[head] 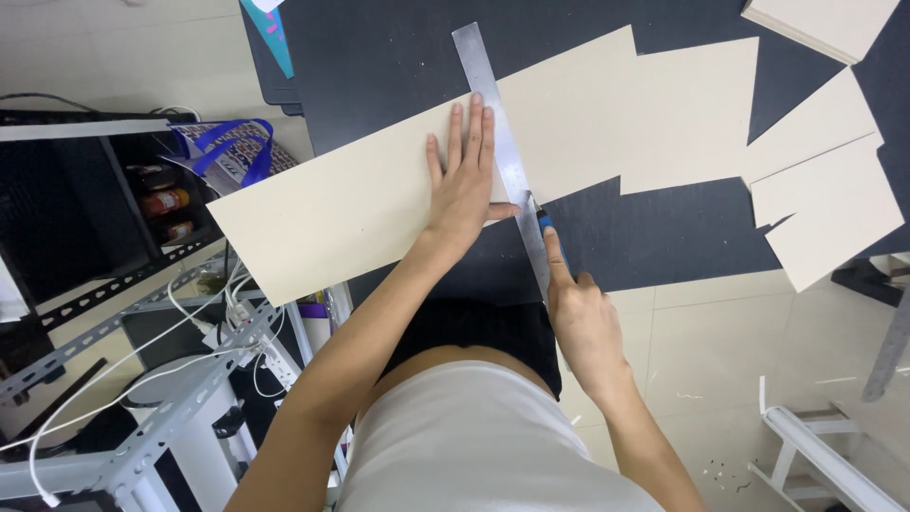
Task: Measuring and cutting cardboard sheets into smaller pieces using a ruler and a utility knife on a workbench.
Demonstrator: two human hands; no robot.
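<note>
A long beige cardboard sheet (351,204) lies on a dark mat (398,66). A steel ruler (493,104) runs across the sheet from the far side toward me. My left hand (464,180) presses flat on the cardboard with its fingers against the ruler's left edge. My right hand (583,322) grips a blue-handled cutter (548,229), index finger stretched along it, the tip at the ruler's right edge near the sheet's near border. The blade itself is hidden.
More beige cardboard pieces (815,180) lie right of the ruler on the mat. A stack of boards (825,24) sits at the far right corner. A metal rack (142,417) with white cables and a blue-handled bag (227,152) stand at my left.
</note>
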